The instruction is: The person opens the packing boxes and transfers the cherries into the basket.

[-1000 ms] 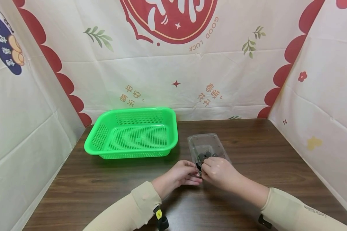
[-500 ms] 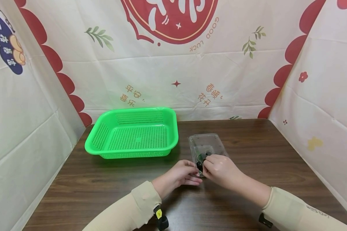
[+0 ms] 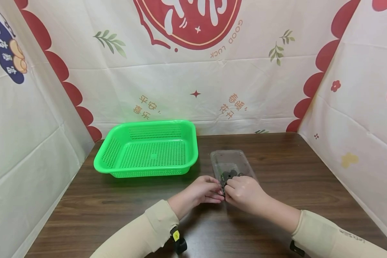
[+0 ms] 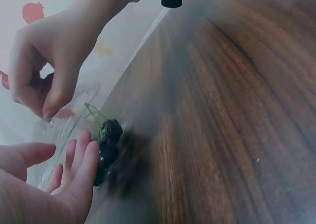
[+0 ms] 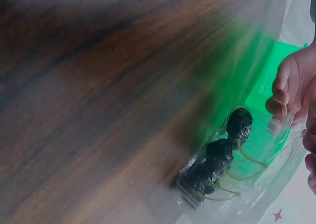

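Observation:
A clear plastic box (image 3: 232, 159) with dark cherries (image 3: 227, 175) inside lies on the table, right of centre. Green stems show on the cherries (image 5: 217, 159) in the right wrist view. My left hand (image 3: 204, 191) is at the box's near left corner. In the left wrist view its fingers (image 4: 81, 159) extend along the plastic, the thumb apart from them. My right hand (image 3: 245, 191) is over the box's near end, fingers curled, covering part of the fruit. Its thumb and forefinger pinch the plastic edge, as the left wrist view shows.
A green perforated basket (image 3: 145, 172) stands at the back left of the brown wooden table (image 3: 116, 204). Printed white cloth (image 3: 167, 82) walls in the back and both sides. A black strap device (image 3: 180, 245) is on the left wrist.
The left hand has shifted slightly at the box corner. My right hand has stayed at the near end with small movements, and the box has hardly moved.

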Tool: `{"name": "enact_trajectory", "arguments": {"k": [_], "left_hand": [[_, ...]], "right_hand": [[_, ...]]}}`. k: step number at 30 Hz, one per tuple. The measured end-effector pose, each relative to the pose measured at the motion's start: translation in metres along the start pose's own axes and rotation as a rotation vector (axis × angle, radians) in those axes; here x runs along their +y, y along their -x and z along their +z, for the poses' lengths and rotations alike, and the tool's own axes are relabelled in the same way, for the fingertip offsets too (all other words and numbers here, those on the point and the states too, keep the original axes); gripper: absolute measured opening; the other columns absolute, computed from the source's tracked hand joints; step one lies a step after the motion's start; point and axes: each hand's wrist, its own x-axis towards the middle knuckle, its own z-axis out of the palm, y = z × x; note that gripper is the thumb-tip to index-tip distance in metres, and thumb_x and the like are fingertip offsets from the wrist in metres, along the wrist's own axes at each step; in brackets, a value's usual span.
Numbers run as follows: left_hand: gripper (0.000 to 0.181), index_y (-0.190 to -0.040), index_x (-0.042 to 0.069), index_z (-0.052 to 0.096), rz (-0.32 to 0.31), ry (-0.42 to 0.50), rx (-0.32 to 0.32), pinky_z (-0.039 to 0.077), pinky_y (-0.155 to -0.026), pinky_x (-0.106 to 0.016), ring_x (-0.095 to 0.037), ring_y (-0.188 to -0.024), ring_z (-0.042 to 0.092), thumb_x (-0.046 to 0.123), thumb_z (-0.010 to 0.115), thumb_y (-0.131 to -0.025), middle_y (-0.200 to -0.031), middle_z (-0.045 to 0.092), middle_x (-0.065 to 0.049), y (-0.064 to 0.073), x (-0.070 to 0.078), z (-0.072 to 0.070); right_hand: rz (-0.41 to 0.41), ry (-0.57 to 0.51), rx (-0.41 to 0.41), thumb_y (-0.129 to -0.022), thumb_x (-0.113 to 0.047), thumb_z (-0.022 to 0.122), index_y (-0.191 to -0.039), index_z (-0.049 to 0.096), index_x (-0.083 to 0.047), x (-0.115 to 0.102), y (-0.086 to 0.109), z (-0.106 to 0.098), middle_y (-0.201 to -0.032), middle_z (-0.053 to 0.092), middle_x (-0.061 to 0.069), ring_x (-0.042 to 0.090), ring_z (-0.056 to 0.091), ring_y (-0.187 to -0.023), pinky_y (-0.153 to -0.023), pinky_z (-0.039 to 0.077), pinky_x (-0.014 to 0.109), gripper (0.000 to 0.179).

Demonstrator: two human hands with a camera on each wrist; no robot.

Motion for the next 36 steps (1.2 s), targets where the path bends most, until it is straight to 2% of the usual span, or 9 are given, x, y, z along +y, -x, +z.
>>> {"name": "enact_trajectory", "arguments": {"k": [8, 16, 23, 30, 36], "left_hand": [[0.018, -0.110, -0.005, 0.058, 0.049, 0.006, 0.075, 0.057, -0.069, -0.041, -0.018, -0.062, 0.065, 0.002, 0.054, -0.093, -0.076, 0.063, -0.012, -0.013, 0.004, -0.008], [0.016, -0.109, -0.002, 0.057, 0.072, 0.022, 0.163, 0.057, -0.070, -0.038, -0.016, -0.063, 0.063, 0.003, 0.055, -0.094, -0.079, 0.062, -0.010, -0.030, 0.011, -0.011], [0.020, -0.114, -0.001, 0.057, 0.097, 0.015, 0.195, 0.057, -0.072, -0.035, -0.014, -0.064, 0.062, 0.007, 0.059, -0.095, -0.081, 0.064, -0.007, -0.043, 0.016, -0.013], [0.023, -0.115, -0.001, 0.058, 0.125, 0.014, 0.210, 0.056, -0.074, -0.036, -0.014, -0.065, 0.062, 0.007, 0.064, -0.094, -0.081, 0.063, -0.008, -0.049, 0.018, -0.011], [0.034, -0.124, -0.003, 0.054, 0.144, 0.013, 0.205, 0.056, -0.078, -0.039, -0.014, -0.066, 0.063, -0.003, 0.063, -0.091, -0.080, 0.065, -0.010, -0.053, 0.018, -0.009]], "right_hand": [[-0.024, 0.027, -0.018, -0.085, -0.013, 0.037, -0.060, 0.051, -0.012, -0.005, 0.003, 0.002, -0.062, 0.045, -0.003, 0.015, 0.045, -0.050, -0.043, 0.037, 0.027, 0.029], [-0.031, 0.015, -0.026, -0.091, -0.015, 0.036, -0.061, 0.052, -0.012, -0.007, 0.004, 0.000, -0.062, 0.044, -0.003, 0.014, 0.044, -0.051, -0.044, 0.037, 0.026, 0.034], [-0.054, 0.022, -0.012, -0.090, -0.014, 0.036, -0.062, 0.050, -0.013, -0.007, 0.005, 0.000, -0.062, 0.044, -0.003, 0.015, 0.045, -0.051, -0.046, 0.039, 0.028, 0.032], [-0.075, 0.006, -0.014, -0.091, -0.012, 0.036, -0.064, 0.050, -0.013, -0.006, 0.005, -0.005, -0.063, 0.044, -0.004, 0.015, 0.046, -0.053, -0.050, 0.042, 0.028, 0.031], [-0.101, -0.003, -0.022, -0.091, -0.011, 0.039, -0.065, 0.053, -0.013, -0.004, 0.009, -0.007, -0.063, 0.046, -0.004, 0.015, 0.046, -0.053, -0.050, 0.041, 0.028, 0.030]]}}
